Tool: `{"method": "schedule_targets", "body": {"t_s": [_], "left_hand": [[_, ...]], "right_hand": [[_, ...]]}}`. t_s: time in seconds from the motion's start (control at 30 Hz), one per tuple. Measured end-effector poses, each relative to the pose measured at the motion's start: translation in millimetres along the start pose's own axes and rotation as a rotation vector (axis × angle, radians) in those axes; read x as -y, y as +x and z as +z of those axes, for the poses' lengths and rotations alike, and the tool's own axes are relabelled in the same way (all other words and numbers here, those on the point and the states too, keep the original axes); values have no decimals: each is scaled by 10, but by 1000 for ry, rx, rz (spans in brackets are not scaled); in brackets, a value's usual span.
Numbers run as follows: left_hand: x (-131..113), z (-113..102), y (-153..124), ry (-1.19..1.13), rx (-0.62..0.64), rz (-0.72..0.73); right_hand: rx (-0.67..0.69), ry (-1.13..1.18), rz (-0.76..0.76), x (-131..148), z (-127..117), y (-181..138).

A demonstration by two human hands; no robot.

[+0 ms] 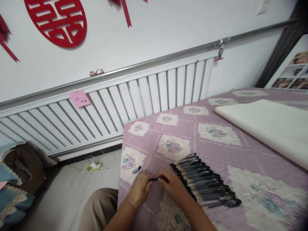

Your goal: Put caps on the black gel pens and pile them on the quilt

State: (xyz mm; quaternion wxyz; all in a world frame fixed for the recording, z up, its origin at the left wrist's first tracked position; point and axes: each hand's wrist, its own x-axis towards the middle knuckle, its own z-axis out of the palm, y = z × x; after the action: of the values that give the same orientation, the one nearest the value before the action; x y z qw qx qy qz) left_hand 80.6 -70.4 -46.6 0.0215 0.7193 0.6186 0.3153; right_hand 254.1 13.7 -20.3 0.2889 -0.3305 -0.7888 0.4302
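Note:
A slim black pen (155,179) spans the gap between my two hands. My left hand (141,187) pinches one end of it, while the fingers of my right hand (171,183) close on the other. On the bedspread just beyond my left hand lies a pen cap (136,169), dark with a clear or silvery part. Many capped pens (204,179) with clear barrels and black caps lie side by side in a slanting row to the right of my right hand. My right forearm overlaps the near ends of some pens.
The purple flowered bedspread (150,141) ends in an edge at the left, above the floor (79,192). A cream folded sheet (267,122) lies at the right. Behind runs a white radiator (141,99). A power strip (94,166) with cords rests on the floor.

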Motion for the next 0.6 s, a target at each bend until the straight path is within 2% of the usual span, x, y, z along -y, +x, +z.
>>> {"method": "schedule_targets", "body": {"t_s": [0.27,0.5,0.6], "left_hand": [[-9,-4,0,32,3,-16],[-9,-5,-3,66,14,-8],[-9,-1,-3,60,3,-7]], "right_hand": [[8,-113,-15,-7,19,1],[25,-331,5,-16,64,-11],[20,-310,-2,-13,72,-29]]}}
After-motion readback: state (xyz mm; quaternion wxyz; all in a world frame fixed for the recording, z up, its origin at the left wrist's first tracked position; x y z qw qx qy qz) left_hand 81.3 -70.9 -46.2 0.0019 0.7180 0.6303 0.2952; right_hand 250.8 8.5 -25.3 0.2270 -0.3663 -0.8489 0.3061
